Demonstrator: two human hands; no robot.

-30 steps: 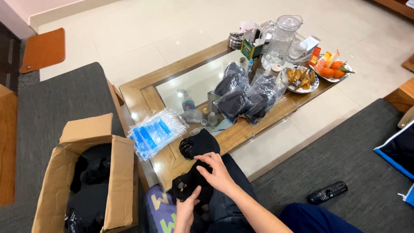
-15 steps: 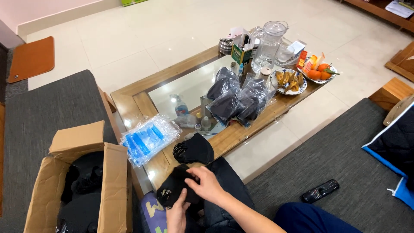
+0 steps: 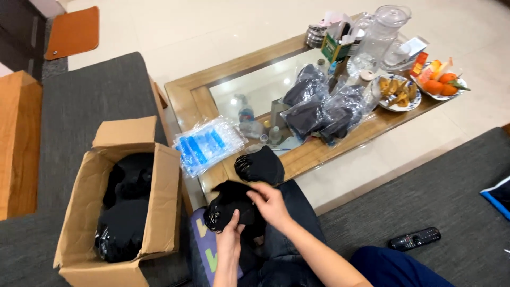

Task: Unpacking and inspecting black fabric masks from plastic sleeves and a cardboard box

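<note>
- Since a moment ago my right hand [image 3: 272, 204] has slid from the middle of the black glove [image 3: 229, 208] to its upper edge, so the folding over my lap goes on.
- My left hand [image 3: 229, 238] grips the glove's lower part from beneath, fingers closed.
- Right fingers pinch the top edge.
- A second black glove [image 3: 261, 166] lies on the coffee table [image 3: 187, 94] edge, beside a clear packet of blue items [image 3: 206, 146].
</note>
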